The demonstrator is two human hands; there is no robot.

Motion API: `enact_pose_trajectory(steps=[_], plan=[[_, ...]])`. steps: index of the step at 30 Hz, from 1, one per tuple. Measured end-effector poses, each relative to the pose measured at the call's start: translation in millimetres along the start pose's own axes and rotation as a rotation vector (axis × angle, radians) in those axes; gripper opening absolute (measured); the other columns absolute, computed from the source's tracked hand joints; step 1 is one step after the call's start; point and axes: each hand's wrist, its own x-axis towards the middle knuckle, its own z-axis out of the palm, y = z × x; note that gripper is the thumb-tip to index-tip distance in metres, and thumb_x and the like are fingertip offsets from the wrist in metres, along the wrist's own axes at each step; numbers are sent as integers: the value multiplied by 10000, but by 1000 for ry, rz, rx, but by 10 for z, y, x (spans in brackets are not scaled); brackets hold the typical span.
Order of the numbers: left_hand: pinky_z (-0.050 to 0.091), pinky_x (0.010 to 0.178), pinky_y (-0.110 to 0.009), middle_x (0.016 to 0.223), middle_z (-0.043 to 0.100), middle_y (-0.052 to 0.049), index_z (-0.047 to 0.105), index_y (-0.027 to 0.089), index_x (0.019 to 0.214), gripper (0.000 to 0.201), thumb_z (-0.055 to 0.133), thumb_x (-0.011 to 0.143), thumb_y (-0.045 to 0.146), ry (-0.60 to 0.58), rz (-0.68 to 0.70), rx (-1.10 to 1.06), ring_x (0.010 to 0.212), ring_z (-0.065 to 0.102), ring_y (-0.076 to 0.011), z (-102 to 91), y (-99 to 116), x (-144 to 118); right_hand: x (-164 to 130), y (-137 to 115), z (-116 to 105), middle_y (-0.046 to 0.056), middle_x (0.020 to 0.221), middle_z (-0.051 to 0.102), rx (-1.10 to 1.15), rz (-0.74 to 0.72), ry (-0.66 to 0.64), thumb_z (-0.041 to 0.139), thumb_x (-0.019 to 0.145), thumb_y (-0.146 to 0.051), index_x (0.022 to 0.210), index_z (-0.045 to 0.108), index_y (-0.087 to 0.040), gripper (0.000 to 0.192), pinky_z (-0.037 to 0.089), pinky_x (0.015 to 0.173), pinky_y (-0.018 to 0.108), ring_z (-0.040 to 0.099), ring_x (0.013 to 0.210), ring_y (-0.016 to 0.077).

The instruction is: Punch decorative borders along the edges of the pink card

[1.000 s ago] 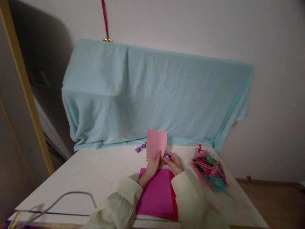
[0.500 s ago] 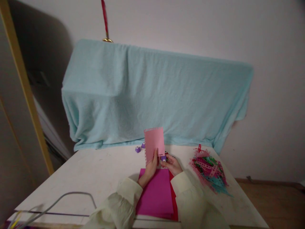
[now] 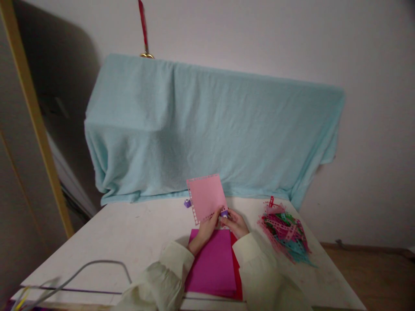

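My left hand (image 3: 205,231) holds up a light pink paper square (image 3: 206,197) by its lower edge; punched holes run along its left and lower edges. My right hand (image 3: 236,222) grips a small purple punch (image 3: 224,212) at the sheet's lower right corner. Under both hands lies a magenta sheet (image 3: 214,263) on top of a red sheet (image 3: 237,276), on the white table (image 3: 136,235).
Another small purple punch (image 3: 187,203) sits on the table behind the sheet. A heap of punched paper strips (image 3: 285,231) in pink, red, green and blue lies to the right. A light blue cloth (image 3: 207,129) drapes a bulky object behind. A grey cable (image 3: 90,265) curves at front left.
The pink sheet has been turned anticlockwise in my left hand, so its top now tilts left. My right hand with the punch stays at its lower right corner.
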Motion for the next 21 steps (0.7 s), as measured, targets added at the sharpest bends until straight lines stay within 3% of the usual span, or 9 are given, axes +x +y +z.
enact_pose_trajectory(steps=[3,5,8,11,17,18,21], plan=[[450,926,-336,1214,590,-83,370,173,1373,583,346,800,70,-94,-28,-24,1086,565,-201,-45,36,-39,-11,-45,40,37,830,645,13,-1,32,769,618,-332,972,655,-186,399,464,636,285,570,694,167],[427,961,-368,1281,535,-91,369,169,1376,579,364,801,100,-124,-68,-158,1118,546,-221,-75,57,-60,-15,-64,57,37,806,646,15,2,37,773,608,-344,976,657,-185,418,464,635,286,570,697,171],[403,1004,-390,1314,500,-90,418,148,1350,539,410,813,193,-64,-115,-394,1189,486,-249,-117,92,-61,-17,-77,62,39,799,646,13,5,41,775,608,-342,954,666,-174,400,457,626,284,564,667,161],[435,987,-409,1277,529,-102,444,115,1329,531,405,820,263,41,-150,-490,1201,475,-254,-135,146,-29,-17,-80,56,37,793,644,22,23,50,779,603,-340,937,670,-168,391,448,598,278,553,622,147],[550,724,-438,998,665,-131,615,99,1146,465,428,746,244,602,-327,-650,1118,544,-299,-127,265,23,-15,-68,37,31,786,633,43,5,72,765,623,-334,951,664,-167,381,442,604,279,545,618,142],[552,709,-433,982,668,-130,624,101,1132,458,417,746,236,582,-329,-636,1121,542,-298,-138,273,33,-14,-64,32,29,782,629,42,-4,69,758,633,-332,951,662,-166,370,440,605,279,544,618,141],[528,816,-419,1074,643,-135,586,96,1183,462,395,777,210,287,-274,-548,1154,521,-260,-181,266,57,-8,-51,12,25,779,621,37,-21,68,750,644,-333,949,658,-163,361,440,610,281,545,622,141]])
